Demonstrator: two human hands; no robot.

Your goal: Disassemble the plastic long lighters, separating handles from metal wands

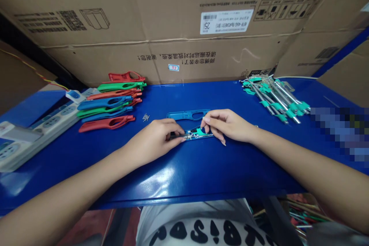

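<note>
A blue plastic handle shell (197, 138), shaped like half of a long-reach lighter casing, lies on the table with a silver tube, thin wires and a green-taped part (200, 132) in it. My left hand (155, 138) pinches the tube at the shell's left end between thumb and fingers. Over the right end, my right hand (230, 126) has thumb and index finger closed near the green tape; what they grip is hidden. Just behind, a second blue handle shell (183, 116) lies flat, its right end partly covered by my right fingers.
Red, green and blue handle shells (111, 102) are stacked at the left, beside a small heap of screws (146, 117). A power strip (54, 123) runs along the left edge. Several metal tubes with green tape (276, 98) lie at the right. A cardboard sheet (173, 23) stands behind the blue table (161, 177).
</note>
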